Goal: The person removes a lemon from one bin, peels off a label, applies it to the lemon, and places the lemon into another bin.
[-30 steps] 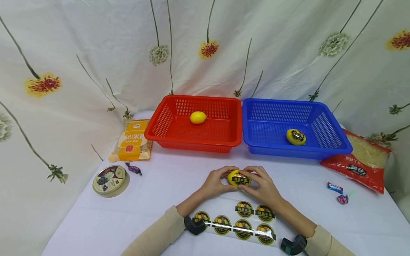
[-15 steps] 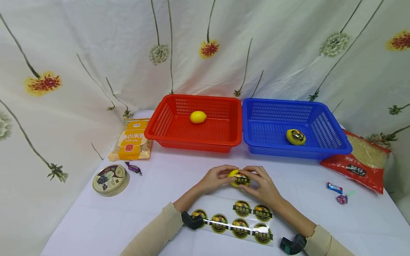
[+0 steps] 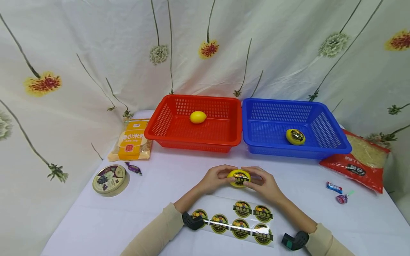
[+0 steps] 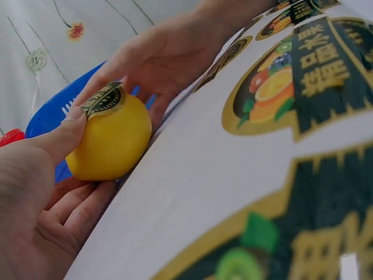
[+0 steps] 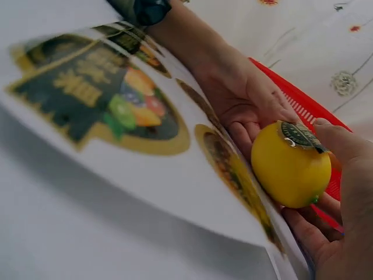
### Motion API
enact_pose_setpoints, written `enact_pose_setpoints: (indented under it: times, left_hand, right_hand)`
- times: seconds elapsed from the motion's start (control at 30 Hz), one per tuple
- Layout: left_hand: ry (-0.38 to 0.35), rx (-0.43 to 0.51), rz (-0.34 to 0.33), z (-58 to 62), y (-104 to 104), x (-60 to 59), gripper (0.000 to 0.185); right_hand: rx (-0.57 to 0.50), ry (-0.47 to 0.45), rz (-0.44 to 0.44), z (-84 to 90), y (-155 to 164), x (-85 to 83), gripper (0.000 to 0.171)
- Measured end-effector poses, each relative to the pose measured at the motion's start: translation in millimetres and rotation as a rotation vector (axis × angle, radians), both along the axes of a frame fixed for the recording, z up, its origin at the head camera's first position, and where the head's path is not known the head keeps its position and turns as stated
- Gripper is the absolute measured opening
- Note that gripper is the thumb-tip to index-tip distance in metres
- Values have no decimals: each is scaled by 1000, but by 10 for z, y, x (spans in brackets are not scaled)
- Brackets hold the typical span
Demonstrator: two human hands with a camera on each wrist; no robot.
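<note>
The white tabletop (image 3: 166,177) carries a red basket (image 3: 166,122) with a bare yellow lemon (image 3: 198,117) in it, and to the right of that basket, touching it, a blue basket (image 3: 323,124) holding a labelled lemon (image 3: 295,137). In front of the red basket, near the tabletop's front edge, lies a sticker sheet (image 3: 235,222) with six round dark labels on it. Between that sheet and the red basket, both hands hold a third lemon (image 3: 238,178) just above the tabletop: the left hand (image 3: 215,180) cups it from below with its thumb on the sticker's edge, and the right hand (image 3: 263,185) curls round the other side, its thumb pressing the same sticker (image 4: 102,99). This fruit is smooth, glossy and plain yellow, egg-shaped, and the dark gold-rimmed label sits on its upper curve. One edge of that label appears lifted in the left wrist view, so it may crease or peel if the thumbs press unevenly on the rounded skin. The slick fruit could also slip from either grip and roll toward the sheet.
</note>
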State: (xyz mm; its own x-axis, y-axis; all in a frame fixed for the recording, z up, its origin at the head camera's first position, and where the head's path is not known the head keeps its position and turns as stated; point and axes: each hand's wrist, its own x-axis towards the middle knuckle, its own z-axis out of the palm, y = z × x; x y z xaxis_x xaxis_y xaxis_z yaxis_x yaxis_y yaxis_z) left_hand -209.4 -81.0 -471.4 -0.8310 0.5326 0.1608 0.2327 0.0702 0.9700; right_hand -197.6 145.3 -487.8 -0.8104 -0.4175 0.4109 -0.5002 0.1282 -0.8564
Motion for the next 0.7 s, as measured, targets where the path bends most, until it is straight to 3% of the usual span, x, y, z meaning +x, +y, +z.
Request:
enact_pose_setpoints:
  times: [0.1,0.2,0.37,0.7]
  left_hand:
    - [-1,20,-4,18,0,8,36]
    - [-1,30,-3,-76,0,-38,37]
    - [-4,39,-19,-180,-20,-98,38]
    - [-47,-3,-79,-183,-76,-145,37]
  right_hand:
    - [-58,-96,51,74,29,11,40]
    - [-53,-136,63,160,36,26,37]
    - [-33,-137,44,240,23,48,36]
    - [-61,-124,26,188,12,32,34]
